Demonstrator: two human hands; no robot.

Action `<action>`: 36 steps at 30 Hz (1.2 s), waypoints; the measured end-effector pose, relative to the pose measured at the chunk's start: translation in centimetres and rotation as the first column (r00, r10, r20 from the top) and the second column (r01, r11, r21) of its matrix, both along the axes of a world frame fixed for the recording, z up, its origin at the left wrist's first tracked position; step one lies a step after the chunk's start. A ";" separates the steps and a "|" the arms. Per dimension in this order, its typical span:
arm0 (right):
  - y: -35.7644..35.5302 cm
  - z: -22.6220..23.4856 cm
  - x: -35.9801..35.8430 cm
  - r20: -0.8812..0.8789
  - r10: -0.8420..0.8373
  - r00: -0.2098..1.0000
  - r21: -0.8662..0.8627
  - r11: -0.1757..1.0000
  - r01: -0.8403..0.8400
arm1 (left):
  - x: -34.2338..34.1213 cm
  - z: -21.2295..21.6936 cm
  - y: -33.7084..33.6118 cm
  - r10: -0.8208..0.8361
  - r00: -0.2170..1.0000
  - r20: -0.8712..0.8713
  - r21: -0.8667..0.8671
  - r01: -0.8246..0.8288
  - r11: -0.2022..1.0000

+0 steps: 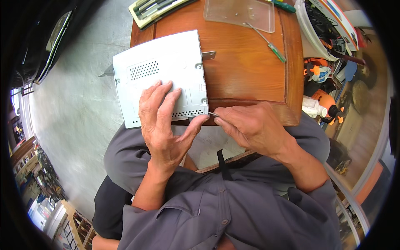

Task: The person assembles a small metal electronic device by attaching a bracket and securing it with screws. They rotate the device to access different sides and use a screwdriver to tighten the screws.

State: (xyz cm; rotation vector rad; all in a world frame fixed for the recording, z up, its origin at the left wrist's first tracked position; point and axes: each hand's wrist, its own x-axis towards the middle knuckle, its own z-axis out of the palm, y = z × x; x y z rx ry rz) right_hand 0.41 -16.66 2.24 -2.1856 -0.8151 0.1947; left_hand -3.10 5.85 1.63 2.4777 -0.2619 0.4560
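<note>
A flat silver metal box [175, 58] with rows of round vent holes lies at the near left of the wooden table [246, 83], its left part reaching past the table's edge. My left hand [161, 121] rests on its top, fingers spread and thumb stretched toward the near right corner. At that corner my right hand [256, 125] is closed around a thin metal tool [213, 114]. Only a short piece of its shaft shows, its end against the box's edge; the rest is hidden in my fingers. A metal bracket [209, 55] juts from the box's right side.
Farther back are a clear plastic tray [237, 13] with small parts, a green-handled screwdriver [276, 52] leaning on its rim, and a case of screwdrivers [156, 10]. A white bucket [310, 35] of cables stands right of the table. My knees are under its near edge.
</note>
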 end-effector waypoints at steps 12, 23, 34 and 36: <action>-2.1 3.1 1.9 -0.073 0.012 0.997 -0.022 1.000 -0.014 | -0.3 -0.3 -1.3 -0.083 0.991 0.107 -0.119 0.096 0.988; -1.1 5.8 2.9 -0.123 0.082 0.989 0.301 0.953 -0.042 | -1.0 0.8 -2.0 -0.113 0.969 0.222 -0.266 0.172 0.948; 0.0 8.0 4.6 -0.279 0.041 0.960 0.485 0.868 0.104 | -1.5 1.8 -3.1 -0.096 0.994 -0.058 -0.596 0.042 0.802; 0.0 8.1 4.9 -0.249 0.000 0.968 0.501 0.856 0.129 | -1.9 2.3 -3.2 -0.117 0.985 -0.129 -0.610 0.015 0.793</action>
